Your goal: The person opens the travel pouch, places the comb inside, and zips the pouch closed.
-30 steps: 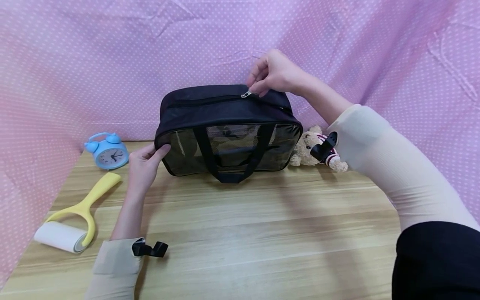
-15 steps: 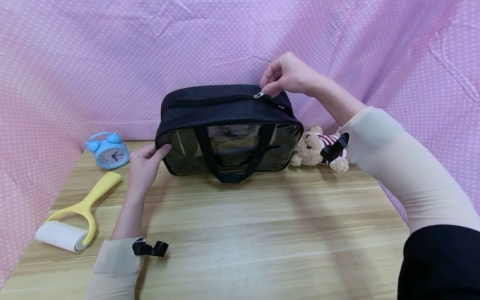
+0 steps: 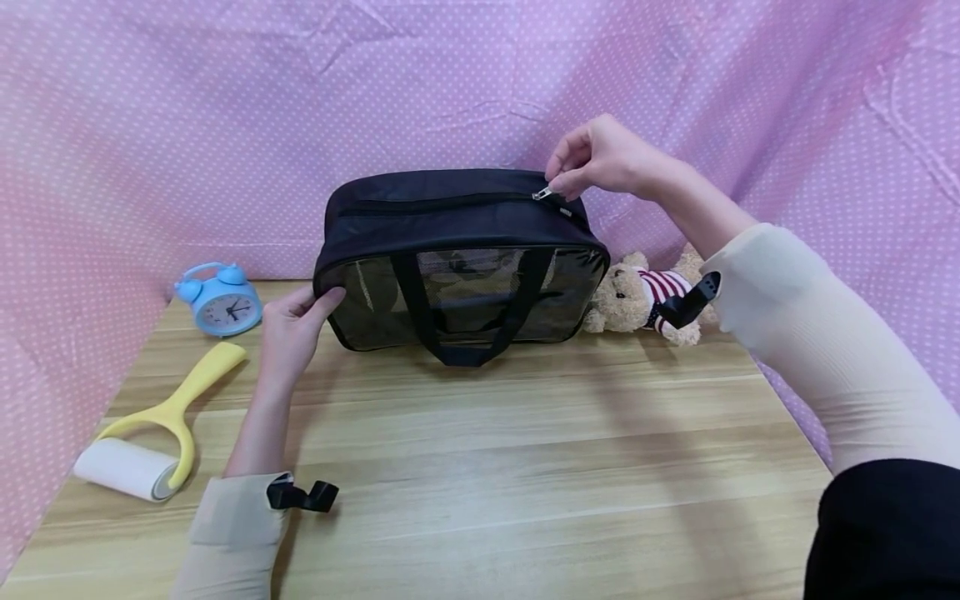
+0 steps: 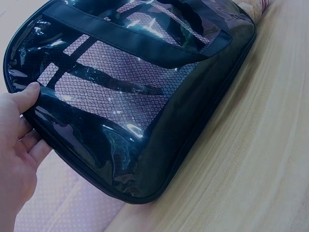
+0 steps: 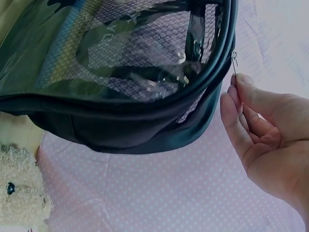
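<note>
A black bag (image 3: 450,225) with a see-through front panel and a hanging strap handle stands upright at the back of the table. My right hand (image 3: 603,162) pinches the silver zipper pull (image 3: 542,193) near the right end of the bag's top. In the right wrist view, thumb and finger hold that zipper pull (image 5: 234,64), and a gap in the zip shows beyond the slider. My left hand (image 3: 294,333) grips the bag's left edge, thumb on the front panel. In the left wrist view the other fingers of the left hand (image 4: 19,145) go behind the black piping.
A blue alarm clock (image 3: 227,308) stands left of the bag. Nearer lies a lint roller (image 3: 135,467) with a yellow handle. A teddy bear (image 3: 626,296) in a striped shirt lies at the bag's right side, partly behind the right sleeve. Pink dotted cloth (image 3: 420,83) hangs behind.
My right hand has moved to the right along the bag's top, drawing the zipper pull with it and closing the zip behind. The left hand keeps its grip on the bag's edge.
</note>
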The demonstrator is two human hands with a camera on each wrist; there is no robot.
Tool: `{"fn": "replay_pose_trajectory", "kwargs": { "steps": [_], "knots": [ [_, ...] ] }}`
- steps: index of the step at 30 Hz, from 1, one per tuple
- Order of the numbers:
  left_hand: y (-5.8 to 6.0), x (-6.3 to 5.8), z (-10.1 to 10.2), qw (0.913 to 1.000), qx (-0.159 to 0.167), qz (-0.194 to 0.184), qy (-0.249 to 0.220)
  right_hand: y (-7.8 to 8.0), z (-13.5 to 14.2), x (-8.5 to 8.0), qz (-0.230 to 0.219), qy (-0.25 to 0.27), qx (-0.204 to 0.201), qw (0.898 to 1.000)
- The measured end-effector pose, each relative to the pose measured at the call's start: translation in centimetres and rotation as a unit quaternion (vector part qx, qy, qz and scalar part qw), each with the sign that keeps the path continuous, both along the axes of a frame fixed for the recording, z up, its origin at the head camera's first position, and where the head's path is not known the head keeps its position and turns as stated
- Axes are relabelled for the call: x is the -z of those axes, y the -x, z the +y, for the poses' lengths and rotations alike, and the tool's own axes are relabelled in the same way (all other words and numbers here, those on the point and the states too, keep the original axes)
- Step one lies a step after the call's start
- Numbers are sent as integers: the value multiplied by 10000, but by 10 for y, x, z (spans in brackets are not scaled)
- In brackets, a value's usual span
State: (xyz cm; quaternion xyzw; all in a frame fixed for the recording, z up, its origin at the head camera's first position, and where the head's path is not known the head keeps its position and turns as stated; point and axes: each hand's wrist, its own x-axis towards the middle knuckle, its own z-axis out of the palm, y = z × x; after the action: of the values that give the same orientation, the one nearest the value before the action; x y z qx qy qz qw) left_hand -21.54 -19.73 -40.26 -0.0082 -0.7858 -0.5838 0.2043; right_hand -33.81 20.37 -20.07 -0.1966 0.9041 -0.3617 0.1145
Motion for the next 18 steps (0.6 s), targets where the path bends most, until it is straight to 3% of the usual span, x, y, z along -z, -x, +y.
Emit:
{"fn": "replay_pose_trajectory", "kwargs": {
  "steps": [10, 18],
  "knots": [
    [-1, 0, -1, 10000, 41, 1, -69, 1, 15, 4, 110, 35, -211, 9997],
    [-1, 1, -2, 10000, 44, 37, -45, 1, 25, 5, 46, -84, -86, 9999]
  ]
}}
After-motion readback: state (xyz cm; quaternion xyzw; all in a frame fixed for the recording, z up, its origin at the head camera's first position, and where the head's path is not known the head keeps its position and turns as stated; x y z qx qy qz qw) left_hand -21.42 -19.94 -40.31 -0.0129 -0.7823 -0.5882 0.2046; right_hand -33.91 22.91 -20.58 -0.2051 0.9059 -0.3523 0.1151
